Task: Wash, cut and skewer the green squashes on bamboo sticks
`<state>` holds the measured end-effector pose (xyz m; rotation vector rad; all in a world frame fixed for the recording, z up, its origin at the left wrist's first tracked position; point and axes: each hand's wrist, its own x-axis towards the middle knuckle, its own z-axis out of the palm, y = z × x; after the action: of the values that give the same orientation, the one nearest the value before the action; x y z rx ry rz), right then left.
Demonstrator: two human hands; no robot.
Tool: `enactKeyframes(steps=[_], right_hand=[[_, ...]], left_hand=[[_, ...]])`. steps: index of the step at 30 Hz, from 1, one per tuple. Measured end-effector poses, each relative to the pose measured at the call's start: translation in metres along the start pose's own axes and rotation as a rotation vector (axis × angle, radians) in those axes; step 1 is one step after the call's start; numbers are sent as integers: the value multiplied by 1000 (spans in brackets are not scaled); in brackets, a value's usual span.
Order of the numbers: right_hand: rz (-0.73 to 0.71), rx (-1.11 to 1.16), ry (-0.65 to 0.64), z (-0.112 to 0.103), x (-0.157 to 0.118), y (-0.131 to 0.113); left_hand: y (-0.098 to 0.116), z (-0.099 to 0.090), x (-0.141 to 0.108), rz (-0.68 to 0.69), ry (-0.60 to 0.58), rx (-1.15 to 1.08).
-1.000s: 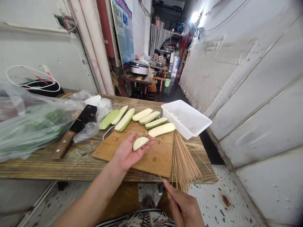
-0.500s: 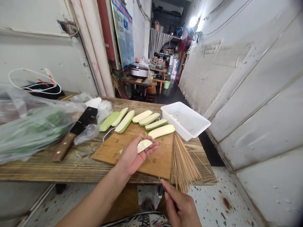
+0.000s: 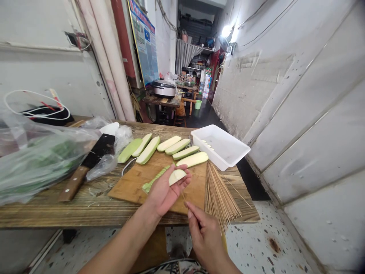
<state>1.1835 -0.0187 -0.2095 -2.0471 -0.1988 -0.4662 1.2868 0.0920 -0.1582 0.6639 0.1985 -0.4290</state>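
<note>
A pale half-round vegetable slice [image 3: 176, 176] rests in my left hand [image 3: 168, 190], held between the thumb and the curled fingers above the cutting board [image 3: 128, 186]. My right hand [image 3: 203, 226] pinches a thin wooden skewer [image 3: 183, 196] whose far end meets the slice; how deep it goes is not clear. Behind my left hand lies a row of cut green slices [image 3: 154, 180], partly hidden. Halved pale-green gourds or zucchini [image 3: 192, 159] line the far edge of the board. A fanned bundle of skewers [image 3: 219, 194] lies at the right.
A white plastic tub [image 3: 225, 150] with a few slices along its near-left side stands at the back right. On the left are a cleaver [image 3: 74, 184] and a clear bag of greens [image 3: 48, 160]. Farther back, a person [image 3: 183, 75] sits at a table.
My right hand has moved up and left, bringing the skewer farther toward the slice. The slice is tilted more upright in my left hand, and the whole view has shifted slightly.
</note>
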Motion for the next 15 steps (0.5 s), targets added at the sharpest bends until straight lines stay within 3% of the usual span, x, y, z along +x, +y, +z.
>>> enactKeyframes(steps=[15], right_hand=[[-51, -64, 58, 8, 6, 2]], left_hand=[[-1, -2, -2, 68, -13, 23]])
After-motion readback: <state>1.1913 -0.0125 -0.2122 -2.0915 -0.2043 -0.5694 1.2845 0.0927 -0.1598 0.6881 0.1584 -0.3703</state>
